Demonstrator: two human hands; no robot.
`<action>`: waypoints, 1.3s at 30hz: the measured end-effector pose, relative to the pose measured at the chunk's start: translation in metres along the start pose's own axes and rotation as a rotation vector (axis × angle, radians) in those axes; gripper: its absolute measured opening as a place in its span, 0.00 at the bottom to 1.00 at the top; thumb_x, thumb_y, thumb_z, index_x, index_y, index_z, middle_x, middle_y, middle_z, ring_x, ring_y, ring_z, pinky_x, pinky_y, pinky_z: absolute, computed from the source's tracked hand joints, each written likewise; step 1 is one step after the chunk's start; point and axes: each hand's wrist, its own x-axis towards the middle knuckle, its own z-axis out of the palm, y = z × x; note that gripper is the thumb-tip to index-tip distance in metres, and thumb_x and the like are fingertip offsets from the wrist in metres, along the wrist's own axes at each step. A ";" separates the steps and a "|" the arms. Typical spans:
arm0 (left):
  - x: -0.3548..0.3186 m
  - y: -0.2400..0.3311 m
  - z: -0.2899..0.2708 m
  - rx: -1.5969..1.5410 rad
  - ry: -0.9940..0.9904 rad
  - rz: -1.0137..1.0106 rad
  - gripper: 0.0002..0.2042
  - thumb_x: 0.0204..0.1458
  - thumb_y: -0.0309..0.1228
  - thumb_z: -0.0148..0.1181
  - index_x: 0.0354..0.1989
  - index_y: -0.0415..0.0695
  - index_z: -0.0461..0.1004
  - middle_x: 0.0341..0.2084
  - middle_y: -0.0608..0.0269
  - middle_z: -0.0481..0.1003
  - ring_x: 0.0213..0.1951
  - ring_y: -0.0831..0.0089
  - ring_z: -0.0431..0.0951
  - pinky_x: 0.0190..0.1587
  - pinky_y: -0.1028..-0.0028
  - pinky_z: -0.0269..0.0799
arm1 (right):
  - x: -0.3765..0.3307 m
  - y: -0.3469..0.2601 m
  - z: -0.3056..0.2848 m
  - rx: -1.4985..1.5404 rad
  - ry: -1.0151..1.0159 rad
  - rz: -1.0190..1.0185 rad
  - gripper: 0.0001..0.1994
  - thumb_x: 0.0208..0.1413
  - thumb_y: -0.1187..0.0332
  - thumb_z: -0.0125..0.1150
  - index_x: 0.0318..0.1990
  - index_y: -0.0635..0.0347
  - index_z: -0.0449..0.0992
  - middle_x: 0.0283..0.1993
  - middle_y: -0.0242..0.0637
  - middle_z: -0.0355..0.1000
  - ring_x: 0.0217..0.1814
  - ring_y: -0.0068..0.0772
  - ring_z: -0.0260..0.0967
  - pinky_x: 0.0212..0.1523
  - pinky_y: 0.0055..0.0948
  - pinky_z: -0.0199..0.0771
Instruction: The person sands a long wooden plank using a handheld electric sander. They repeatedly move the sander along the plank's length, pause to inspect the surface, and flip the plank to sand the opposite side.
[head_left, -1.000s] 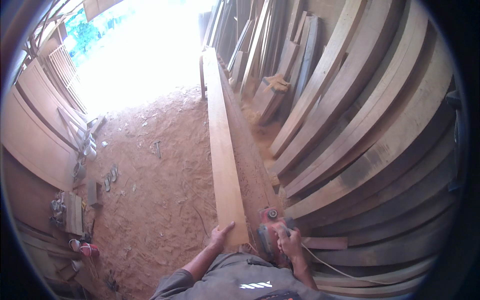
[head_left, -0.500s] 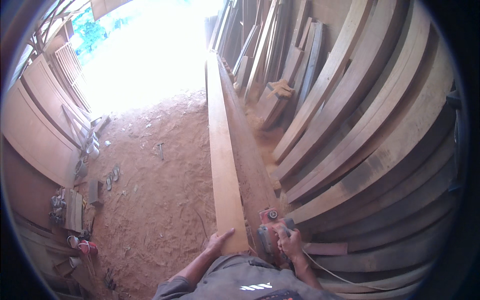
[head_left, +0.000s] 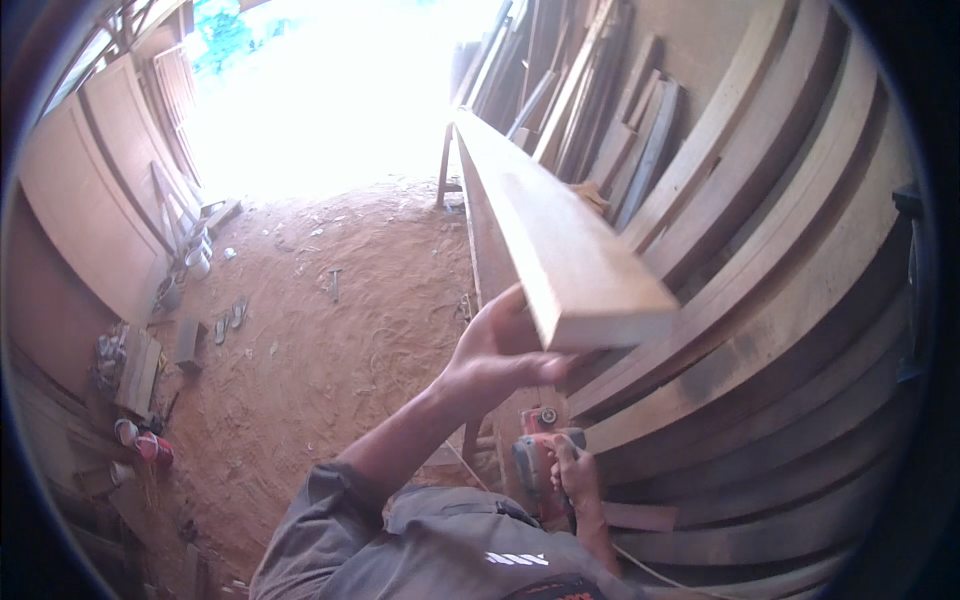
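Plank [head_left: 570, 235] has risen, held by left fingers [head_left: 535, 371]; right fingers [head_left: 566, 462] grip a planer [head_left: 540, 480]; white stripes [head_left: 514, 559] mark the shirt [head_left: 430, 550].

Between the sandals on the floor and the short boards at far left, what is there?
A dark wooden block sits between the sandals and the short boards, as the head view shows.
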 end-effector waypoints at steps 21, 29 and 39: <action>0.032 0.037 0.020 0.191 -0.062 0.108 0.36 0.53 0.39 0.79 0.65 0.32 0.70 0.55 0.50 0.80 0.59 0.65 0.80 0.67 0.64 0.73 | 0.004 0.005 -0.001 -0.076 -0.029 -0.054 0.29 0.70 0.39 0.58 0.40 0.63 0.80 0.24 0.30 0.72 0.22 0.20 0.71 0.20 0.25 0.68; -0.055 0.001 -0.004 0.367 0.150 -0.253 0.49 0.55 0.50 0.77 0.74 0.32 0.56 0.66 0.46 0.70 0.69 0.61 0.70 0.71 0.61 0.66 | -0.012 -0.146 -0.037 0.358 -0.200 -0.377 0.39 0.70 0.39 0.58 0.73 0.64 0.66 0.53 0.44 0.80 0.44 0.27 0.80 0.37 0.22 0.78; -0.053 0.038 -0.011 1.342 0.138 0.006 0.37 0.53 0.52 0.78 0.54 0.30 0.70 0.38 0.42 0.84 0.43 0.54 0.89 0.46 0.58 0.85 | -0.033 -0.186 0.062 0.668 -0.787 -0.313 0.27 0.79 0.57 0.49 0.76 0.62 0.58 0.62 0.42 0.73 0.56 0.30 0.79 0.53 0.33 0.87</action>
